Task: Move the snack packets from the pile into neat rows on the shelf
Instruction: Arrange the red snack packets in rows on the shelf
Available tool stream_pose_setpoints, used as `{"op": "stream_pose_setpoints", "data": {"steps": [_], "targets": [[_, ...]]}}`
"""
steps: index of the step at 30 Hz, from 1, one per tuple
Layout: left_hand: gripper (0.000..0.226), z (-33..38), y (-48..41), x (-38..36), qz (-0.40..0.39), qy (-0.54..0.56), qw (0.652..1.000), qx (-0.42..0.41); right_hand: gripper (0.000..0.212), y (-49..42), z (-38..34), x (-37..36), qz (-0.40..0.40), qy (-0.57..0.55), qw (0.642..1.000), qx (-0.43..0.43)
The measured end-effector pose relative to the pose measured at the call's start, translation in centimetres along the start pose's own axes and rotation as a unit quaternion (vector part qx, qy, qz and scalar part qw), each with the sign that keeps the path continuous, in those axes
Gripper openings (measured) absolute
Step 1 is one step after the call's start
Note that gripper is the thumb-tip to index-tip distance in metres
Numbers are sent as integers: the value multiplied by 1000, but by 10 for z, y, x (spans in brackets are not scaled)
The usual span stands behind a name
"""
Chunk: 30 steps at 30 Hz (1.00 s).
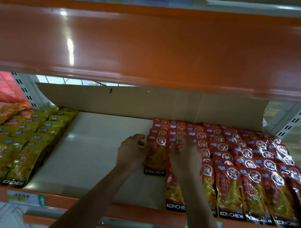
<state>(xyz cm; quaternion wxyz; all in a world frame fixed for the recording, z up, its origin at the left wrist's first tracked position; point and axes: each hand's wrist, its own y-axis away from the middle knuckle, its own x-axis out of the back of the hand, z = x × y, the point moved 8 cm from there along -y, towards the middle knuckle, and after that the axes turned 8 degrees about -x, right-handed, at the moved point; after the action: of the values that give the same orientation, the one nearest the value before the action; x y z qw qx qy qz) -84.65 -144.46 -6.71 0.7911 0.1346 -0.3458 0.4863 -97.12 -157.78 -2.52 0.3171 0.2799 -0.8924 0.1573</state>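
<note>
Red snack packet lies flat between both hands, at left end of red rows, set back from front row. Long axis runs straight away from person, KONCHEW end nearest.

Left hand at packet's left edge, fingers curled, pinching it. Right hand at packet's right side, over neighbouring packets, fingers curled; grip unclear, blurred. Both hands equally near.

Likely next: slide packet toward self, level with front row.

Yellow packets well left of left hand, bare shelf between. Pile not in view.
</note>
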Motion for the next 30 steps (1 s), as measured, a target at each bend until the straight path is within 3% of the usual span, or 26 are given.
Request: {"op": "stream_pose_setpoints", "data": {"steps": [7,13,30], "targets": [[39,-5,22,26,41,-64,994,-79,28,24,-33,-27,-1,47,995,84],[36,-37,43,75,83,-110,986,-99,31,62,-77,-84,-73,48,989,121],[34,-238,135,339,204,-156,965,-50,40,254,-284,-294,-168,-19,961,219]]}}
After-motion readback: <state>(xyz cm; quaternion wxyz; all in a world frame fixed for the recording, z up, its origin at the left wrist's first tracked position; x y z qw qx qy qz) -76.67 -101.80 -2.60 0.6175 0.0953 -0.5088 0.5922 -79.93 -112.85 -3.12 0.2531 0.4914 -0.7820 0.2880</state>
